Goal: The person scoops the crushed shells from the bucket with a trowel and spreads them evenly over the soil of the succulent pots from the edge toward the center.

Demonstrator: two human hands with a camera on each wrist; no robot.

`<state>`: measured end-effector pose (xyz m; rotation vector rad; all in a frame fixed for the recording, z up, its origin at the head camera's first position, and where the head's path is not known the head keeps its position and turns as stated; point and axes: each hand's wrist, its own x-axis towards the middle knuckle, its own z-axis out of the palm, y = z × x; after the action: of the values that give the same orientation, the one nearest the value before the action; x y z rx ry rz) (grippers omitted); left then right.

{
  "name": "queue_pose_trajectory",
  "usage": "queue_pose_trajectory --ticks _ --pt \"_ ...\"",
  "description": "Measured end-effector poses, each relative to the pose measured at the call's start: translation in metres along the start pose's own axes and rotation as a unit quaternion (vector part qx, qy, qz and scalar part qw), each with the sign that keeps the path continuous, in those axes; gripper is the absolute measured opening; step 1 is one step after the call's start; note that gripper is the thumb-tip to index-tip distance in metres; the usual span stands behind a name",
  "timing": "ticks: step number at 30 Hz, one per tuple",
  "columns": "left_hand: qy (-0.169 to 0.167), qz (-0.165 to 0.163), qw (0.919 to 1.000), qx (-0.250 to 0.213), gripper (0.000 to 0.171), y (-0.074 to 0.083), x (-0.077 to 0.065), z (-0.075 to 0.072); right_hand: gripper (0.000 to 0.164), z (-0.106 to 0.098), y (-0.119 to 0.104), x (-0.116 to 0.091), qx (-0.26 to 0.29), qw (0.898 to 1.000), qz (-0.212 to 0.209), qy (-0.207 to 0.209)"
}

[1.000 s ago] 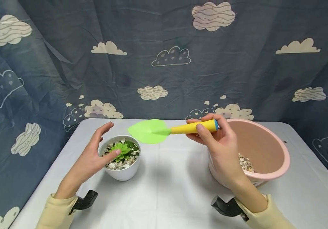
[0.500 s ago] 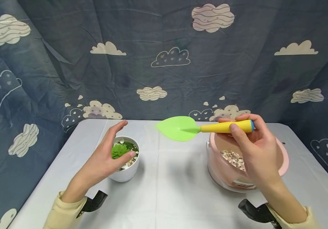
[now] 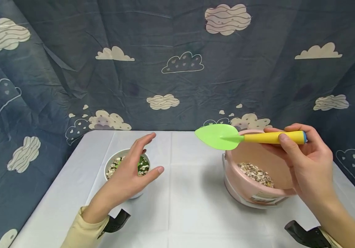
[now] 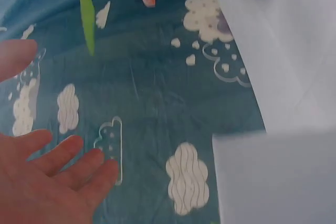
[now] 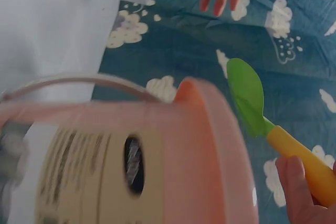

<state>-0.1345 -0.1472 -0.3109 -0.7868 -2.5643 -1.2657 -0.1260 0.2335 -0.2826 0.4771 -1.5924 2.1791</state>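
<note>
My right hand (image 3: pixel 310 158) grips the yellow handle of a small trowel (image 3: pixel 221 136) with a green leaf-shaped blade. The trowel is level in the air, its blade pointing left, above the far rim of a pink bucket (image 3: pixel 236 179). Pale gravel (image 3: pixel 256 174) lies in the bottom of that bucket. With fingers spread and nothing in them, my left hand (image 3: pixel 128 179) is in the air in front of a white pot (image 3: pixel 107 165). Gravel and a green plant show in the pot, mostly hidden behind the hand. The right wrist view shows the trowel's blade (image 5: pixel 247 95) beyond the bucket.
A white cloth covers the table (image 3: pixel 183 206). Behind it hangs a dark blue curtain (image 3: pixel 177 82) printed with clouds. The bucket has a pale bail handle (image 5: pixel 79 80) and a printed label (image 5: pixel 100 177) on its side.
Both hands have moved right, the right one carrying the trowel from mid-table to over the bucket. My left hand has shifted across the pot and now covers most of the plant.
</note>
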Motion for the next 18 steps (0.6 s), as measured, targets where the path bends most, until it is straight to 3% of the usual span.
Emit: queue_pose_trajectory --ticks 10,18 --pt "-0.055 0.016 0.9981 -0.021 0.074 0.008 0.006 0.037 0.026 -0.032 -0.002 0.0 0.021 1.0 0.004 0.02" --pt "-0.083 0.005 0.9964 -0.02 0.072 0.01 0.008 0.062 0.028 -0.052 -0.006 0.002 -0.011 0.999 -0.009 0.047"
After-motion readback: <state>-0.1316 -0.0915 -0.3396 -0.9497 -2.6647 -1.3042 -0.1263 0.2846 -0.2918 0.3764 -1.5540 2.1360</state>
